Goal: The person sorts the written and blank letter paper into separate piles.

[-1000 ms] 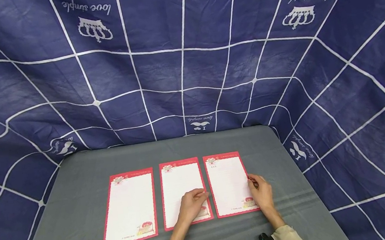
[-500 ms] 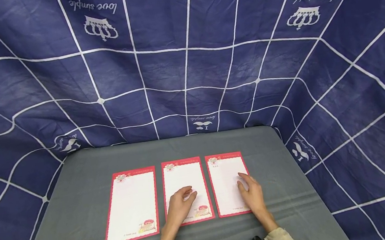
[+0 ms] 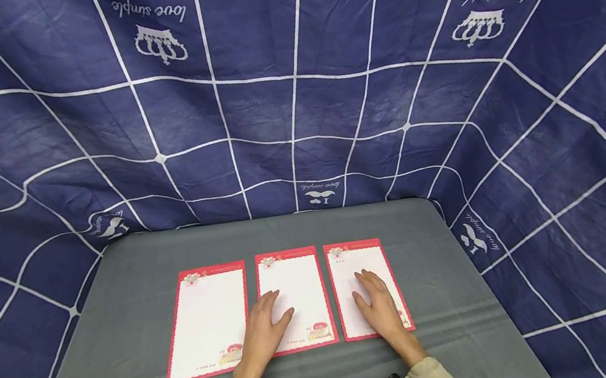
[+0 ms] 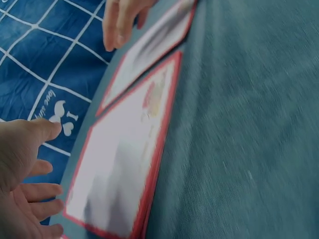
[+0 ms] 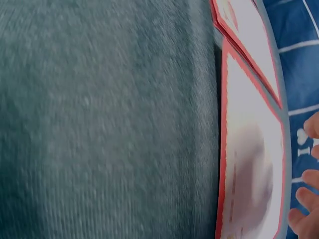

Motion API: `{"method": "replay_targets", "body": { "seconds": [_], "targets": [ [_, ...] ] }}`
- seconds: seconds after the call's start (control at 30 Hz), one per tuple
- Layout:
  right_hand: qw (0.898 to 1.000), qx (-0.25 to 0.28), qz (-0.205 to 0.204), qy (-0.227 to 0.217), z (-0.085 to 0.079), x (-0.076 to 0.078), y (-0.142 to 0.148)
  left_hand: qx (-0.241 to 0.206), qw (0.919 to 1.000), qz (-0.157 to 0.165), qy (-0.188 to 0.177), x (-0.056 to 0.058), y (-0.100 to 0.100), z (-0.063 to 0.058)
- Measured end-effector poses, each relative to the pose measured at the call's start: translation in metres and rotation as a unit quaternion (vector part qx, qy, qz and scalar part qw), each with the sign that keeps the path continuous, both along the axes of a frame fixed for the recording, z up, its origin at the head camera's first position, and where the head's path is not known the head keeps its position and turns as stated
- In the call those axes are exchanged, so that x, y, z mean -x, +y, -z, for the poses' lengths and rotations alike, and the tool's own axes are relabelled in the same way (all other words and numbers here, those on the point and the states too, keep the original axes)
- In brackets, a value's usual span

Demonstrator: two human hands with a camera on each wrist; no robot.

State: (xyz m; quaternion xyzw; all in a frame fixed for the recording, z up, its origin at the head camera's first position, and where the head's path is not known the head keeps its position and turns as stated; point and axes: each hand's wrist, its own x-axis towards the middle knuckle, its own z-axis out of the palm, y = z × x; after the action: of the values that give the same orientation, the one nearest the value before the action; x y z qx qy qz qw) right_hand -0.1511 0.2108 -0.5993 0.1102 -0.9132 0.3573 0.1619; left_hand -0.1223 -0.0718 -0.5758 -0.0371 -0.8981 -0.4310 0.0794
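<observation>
Left hand (image 3: pixel 260 331) held fingers apart, red-bordered middle sheet (image 3: pixel 305 295) seemingly just beneath, right hand (image 3: pixel 380 310) likewise spread, right sheet (image 3: pixel 344 284) below it, left sheet (image 3: pixel 208 321) lay beside left hand.

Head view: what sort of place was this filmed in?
Probably a makeshift filming booth, though the room beyond is hidden: blue printed cloth hangs behind and along the sides of a grey-covered table, where three red-bordered sheets lie in a row.
</observation>
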Motion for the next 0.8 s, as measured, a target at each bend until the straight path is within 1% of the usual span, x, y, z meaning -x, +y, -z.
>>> {"method": "replay_targets", "body": {
  "seconds": [0.13,0.23,0.33,0.4,0.5,0.63,0.8],
  "targets": [
    [0.999,-0.029,-0.021,0.004,0.001,-0.003,-0.010,0.052,0.9980,-0.002,0.035,-0.005,-0.011,0.006],
    [0.998,-0.055,-0.038,0.012,0.002,-0.005,-0.017,0.095,0.9932,-0.001,0.068,-0.009,-0.020,0.014],
    [0.995,-0.079,-0.055,0.025,0.004,-0.006,-0.022,0.127,0.9881,0.003,0.088,-0.014,-0.028,0.022],
    [0.993,-0.093,-0.066,0.032,0.006,-0.007,-0.024,0.142,0.9859,0.006,0.088,-0.017,-0.034,0.028],
    [0.990,-0.114,-0.077,0.038,0.010,-0.009,-0.026,0.162,0.9839,0.011,0.075,-0.021,-0.041,0.033],
    [0.988,-0.126,-0.091,0.028,0.014,-0.013,-0.028,0.178,0.9821,0.019,0.058,-0.025,-0.048,0.037],
    [0.986,-0.130,-0.103,0.014,0.017,-0.018,-0.031,0.190,0.9801,0.026,0.050,-0.029,-0.050,0.042]
  ]
}}
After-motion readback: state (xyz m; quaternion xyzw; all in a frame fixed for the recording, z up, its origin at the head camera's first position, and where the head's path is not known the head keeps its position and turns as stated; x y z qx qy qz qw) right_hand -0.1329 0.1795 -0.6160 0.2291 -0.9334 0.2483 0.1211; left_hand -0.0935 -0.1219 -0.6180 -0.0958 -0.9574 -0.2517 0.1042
